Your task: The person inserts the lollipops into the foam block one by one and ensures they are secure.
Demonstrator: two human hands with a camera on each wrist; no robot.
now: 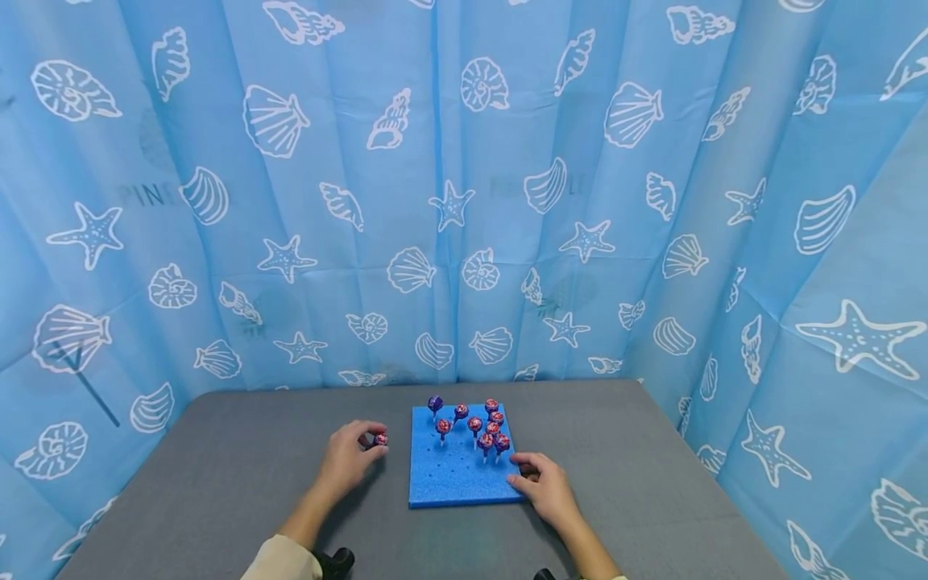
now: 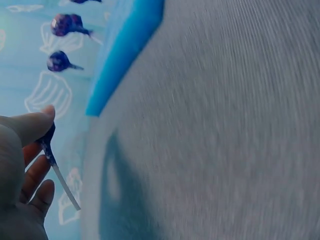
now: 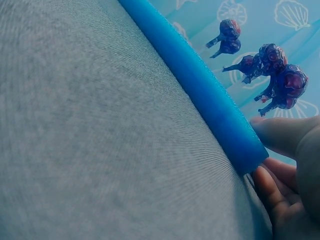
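A lollipop (image 1: 380, 440) in a dark purple and red wrapper is pinched by my left hand (image 1: 346, 457), left of the blue foam board (image 1: 464, 488). In the left wrist view the thumb covers much of its head, and the white stick (image 2: 65, 187) slants downward. My right hand (image 1: 548, 489) grips the board's right edge. The right wrist view has the thumb on the upper face of the board (image 3: 215, 105) and the other fingers at its side and underside. Several lollipops (image 1: 474, 424) stand upright in the board, clustered toward its back and right.
Small holes (image 1: 449, 465) dot the board's front and left parts. The board lies on a grey cloth-covered table (image 1: 275, 439). A blue curtain (image 1: 449, 242) with white shell prints hangs behind the table and along its sides.
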